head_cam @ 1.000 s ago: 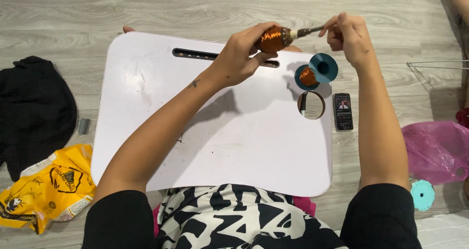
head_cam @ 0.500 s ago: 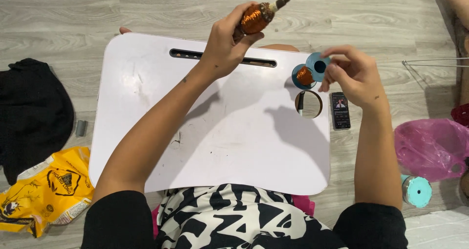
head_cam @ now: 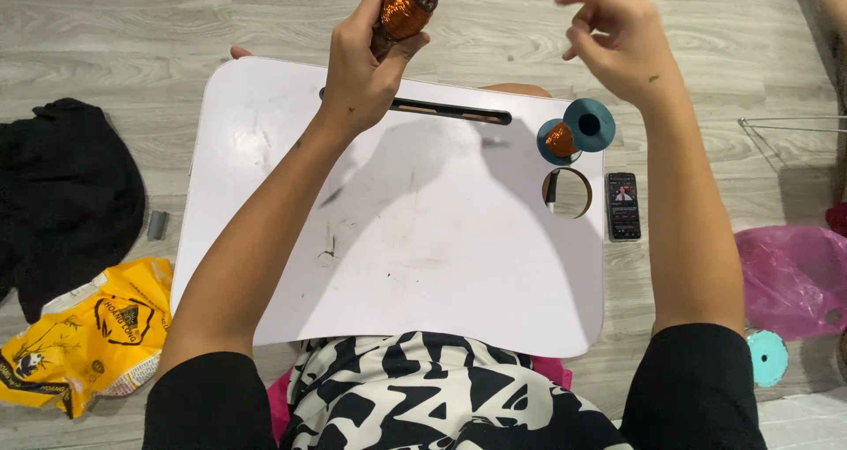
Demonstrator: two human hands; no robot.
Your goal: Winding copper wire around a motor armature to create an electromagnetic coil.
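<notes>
The left hand (head_cam: 366, 57) is closed around a spool wound with shiny copper-orange thread (head_cam: 404, 9), held up beyond the far edge of the white lap tray (head_cam: 291, 238), its pale end cut off by the top of the frame; the right hand (head_cam: 618, 44) hangs open and empty in the air, fingers loosely spread, holding nothing. Nearest the body the tray's bare surface offers the most open room, broad and flat between the forearms. Further out on the right sits a round cup hole (head_cam: 566, 192), and just past it a blue spool (head_cam: 578, 130) with more copper thread perches on the tray's corner, close to the rim. A phone (head_cam: 624, 205) lies on the floor just beside that edge. To my eye the risk is on that right side: a forearm sweeping back could knock the blue spool off the corner or into the hole, and a loose thread end could unwind if the raised spool slips. On the left a yellow bag (head_cam: 79, 344) and black cloth (head_cam: 62, 194) lie well apart on the floor, and a pink bag (head_cam: 790, 278) crowds the right
</notes>
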